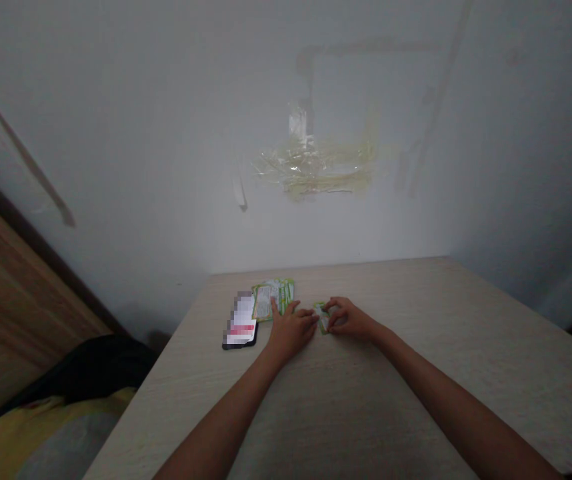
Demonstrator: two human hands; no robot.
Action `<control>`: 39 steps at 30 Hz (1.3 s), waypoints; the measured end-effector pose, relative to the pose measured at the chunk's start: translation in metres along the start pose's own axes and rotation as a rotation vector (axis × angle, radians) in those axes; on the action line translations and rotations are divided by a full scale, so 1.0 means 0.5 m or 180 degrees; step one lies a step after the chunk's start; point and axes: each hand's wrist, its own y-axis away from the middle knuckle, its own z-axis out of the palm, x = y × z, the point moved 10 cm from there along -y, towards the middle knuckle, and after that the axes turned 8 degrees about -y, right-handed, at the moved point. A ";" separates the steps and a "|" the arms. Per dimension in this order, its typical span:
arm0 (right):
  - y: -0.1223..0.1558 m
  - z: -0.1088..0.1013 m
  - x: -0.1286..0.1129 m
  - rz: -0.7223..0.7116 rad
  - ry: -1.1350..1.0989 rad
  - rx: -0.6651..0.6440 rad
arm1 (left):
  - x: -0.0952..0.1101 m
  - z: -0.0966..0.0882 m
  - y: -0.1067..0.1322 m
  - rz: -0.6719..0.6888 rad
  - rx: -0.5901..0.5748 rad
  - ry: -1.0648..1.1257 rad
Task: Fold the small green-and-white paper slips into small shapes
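Both my arms reach out over a pale wooden table [416, 373]. My left hand [290, 328] lies palm down with its fingers apart, its index finger on a fanned row of green and white cards [272, 295]. My right hand [349, 319] has its fingers curled in a pinch on one small green card [321, 316] lying on the table between the two hands. My left fingertips almost touch that card's left edge.
A dark phone [241, 321] lies face up just left of the cards. The table butts against a white wall [166, 167] with old tape marks. At the lower left are a wooden board [11, 300] and yellow and black cloth [51, 407].
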 end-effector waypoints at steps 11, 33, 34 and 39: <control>0.002 0.003 -0.015 -0.0084 -0.0142 -0.0147 | -0.003 0.004 0.001 -0.0021 -0.0033 0.0014; 0.007 -0.016 0.005 -0.0032 -0.0026 0.0245 | -0.004 0.012 0.002 0.0042 -0.0124 0.0066; 0.007 -0.016 0.005 -0.0031 0.0069 0.0290 | -0.005 0.014 0.002 0.0046 -0.0138 0.0090; 0.006 -0.028 0.009 0.0038 0.0412 0.0679 | -0.006 0.016 0.003 0.0082 -0.0146 0.0173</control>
